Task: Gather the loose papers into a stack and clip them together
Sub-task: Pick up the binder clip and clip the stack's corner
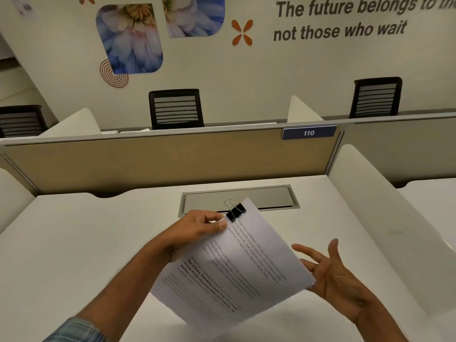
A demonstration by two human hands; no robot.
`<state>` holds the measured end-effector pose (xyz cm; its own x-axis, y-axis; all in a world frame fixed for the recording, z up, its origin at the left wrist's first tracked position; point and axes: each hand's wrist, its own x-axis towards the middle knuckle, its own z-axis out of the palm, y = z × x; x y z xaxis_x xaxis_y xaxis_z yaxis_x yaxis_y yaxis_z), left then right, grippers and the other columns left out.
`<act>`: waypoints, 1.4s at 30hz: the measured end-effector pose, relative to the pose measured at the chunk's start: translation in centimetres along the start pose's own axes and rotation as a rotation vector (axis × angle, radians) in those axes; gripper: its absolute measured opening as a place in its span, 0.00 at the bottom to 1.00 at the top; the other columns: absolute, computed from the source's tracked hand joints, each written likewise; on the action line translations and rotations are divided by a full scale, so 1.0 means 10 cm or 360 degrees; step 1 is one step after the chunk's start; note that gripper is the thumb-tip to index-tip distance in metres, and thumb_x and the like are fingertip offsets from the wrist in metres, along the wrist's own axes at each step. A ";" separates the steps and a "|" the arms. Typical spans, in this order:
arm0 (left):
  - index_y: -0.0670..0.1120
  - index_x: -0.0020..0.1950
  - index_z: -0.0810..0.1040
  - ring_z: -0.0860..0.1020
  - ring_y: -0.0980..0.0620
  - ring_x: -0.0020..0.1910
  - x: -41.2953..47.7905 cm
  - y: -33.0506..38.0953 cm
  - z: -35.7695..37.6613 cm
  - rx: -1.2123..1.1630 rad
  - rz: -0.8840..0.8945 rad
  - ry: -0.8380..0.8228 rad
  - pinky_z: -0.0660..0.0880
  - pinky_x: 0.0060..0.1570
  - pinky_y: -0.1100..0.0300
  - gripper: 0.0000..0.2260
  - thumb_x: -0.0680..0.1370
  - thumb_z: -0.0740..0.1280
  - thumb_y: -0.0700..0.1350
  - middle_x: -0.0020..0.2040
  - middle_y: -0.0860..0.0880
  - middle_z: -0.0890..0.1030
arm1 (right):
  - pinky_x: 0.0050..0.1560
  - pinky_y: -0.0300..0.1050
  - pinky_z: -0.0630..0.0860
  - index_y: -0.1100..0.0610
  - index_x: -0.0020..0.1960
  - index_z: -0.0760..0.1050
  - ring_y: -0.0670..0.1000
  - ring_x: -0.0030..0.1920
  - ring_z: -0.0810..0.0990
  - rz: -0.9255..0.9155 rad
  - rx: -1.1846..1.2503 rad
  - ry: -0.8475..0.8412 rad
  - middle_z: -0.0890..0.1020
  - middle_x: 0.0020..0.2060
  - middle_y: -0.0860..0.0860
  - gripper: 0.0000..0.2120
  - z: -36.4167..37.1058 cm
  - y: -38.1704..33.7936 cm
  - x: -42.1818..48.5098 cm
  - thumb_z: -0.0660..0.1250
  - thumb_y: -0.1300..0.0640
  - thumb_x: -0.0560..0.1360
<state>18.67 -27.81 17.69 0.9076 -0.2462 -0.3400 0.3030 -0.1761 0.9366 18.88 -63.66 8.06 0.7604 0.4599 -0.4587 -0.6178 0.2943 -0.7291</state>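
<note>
A stack of printed white papers hangs tilted above the white desk. A black binder clip with a silver wire handle bites its top edge near the corner. My left hand pinches that edge just beside the clip, thumb on top. My right hand is spread with straight fingers at the stack's right edge, touching or nearly touching it and holding nothing.
A grey metal cable flap is set into the desk behind the papers. White side dividers flank the desk, and a tan partition with a "110" sign closes the back. Black chairs stand beyond.
</note>
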 end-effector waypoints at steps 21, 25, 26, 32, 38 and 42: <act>0.47 0.58 0.83 0.89 0.52 0.40 1.25 -0.54 1.35 -0.1028 -0.0298 0.0716 0.83 0.35 0.59 0.06 0.84 0.67 0.42 0.44 0.50 0.91 | 0.38 0.45 0.80 0.55 0.48 0.83 0.54 0.39 0.88 -0.0371 -0.0550 0.1190 0.90 0.36 0.49 0.07 -0.65 0.07 0.01 0.71 0.66 0.77; 0.43 0.69 0.79 0.86 0.42 0.54 1.55 -0.67 1.61 -0.0820 -0.0446 0.0559 0.84 0.47 0.51 0.14 0.84 0.65 0.36 0.58 0.43 0.87 | 0.42 0.47 0.79 0.58 0.52 0.83 0.57 0.42 0.86 -0.0412 -0.0704 0.1332 0.87 0.42 0.53 0.06 -1.04 -0.08 0.16 0.70 0.66 0.78; 0.42 0.71 0.77 0.86 0.40 0.56 1.60 -0.71 1.68 -0.0769 -0.0482 0.0517 0.84 0.48 0.50 0.16 0.84 0.65 0.35 0.60 0.41 0.86 | 0.42 0.47 0.80 0.59 0.54 0.83 0.56 0.42 0.86 -0.0409 -0.0752 0.1345 0.87 0.42 0.53 0.07 -1.14 -0.11 0.21 0.70 0.67 0.78; 0.45 0.74 0.72 0.86 0.38 0.57 1.85 -0.98 1.96 -0.0586 -0.0617 0.0403 0.84 0.52 0.45 0.22 0.82 0.65 0.31 0.61 0.39 0.86 | 0.55 0.62 0.84 0.60 0.53 0.84 0.61 0.46 0.87 -0.0272 -0.0971 0.1338 0.88 0.45 0.56 0.08 -1.60 -0.30 0.43 0.68 0.67 0.78; 0.49 0.77 0.69 0.88 0.41 0.52 2.02 -1.10 2.11 -0.0415 -0.0617 0.0438 0.87 0.48 0.46 0.29 0.80 0.64 0.28 0.61 0.39 0.86 | 0.53 0.57 0.82 0.60 0.48 0.84 0.59 0.45 0.86 -0.0201 -0.1035 0.1441 0.87 0.43 0.54 0.07 -1.83 -0.27 0.58 0.68 0.67 0.78; 0.48 0.78 0.68 0.88 0.41 0.51 2.10 -1.13 2.15 -0.0283 -0.0575 0.0503 0.87 0.42 0.49 0.29 0.79 0.65 0.28 0.62 0.40 0.86 | 0.48 0.50 0.77 0.60 0.53 0.83 0.54 0.44 0.82 -0.0232 -0.1091 0.1491 0.84 0.41 0.48 0.06 -1.89 -0.21 0.63 0.69 0.65 0.78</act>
<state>28.08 -51.51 -1.88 0.7709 0.1056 -0.6281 0.6335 -0.0252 0.7733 28.73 -77.23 -2.85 0.8422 -0.4227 -0.3348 -0.4929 -0.3517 -0.7958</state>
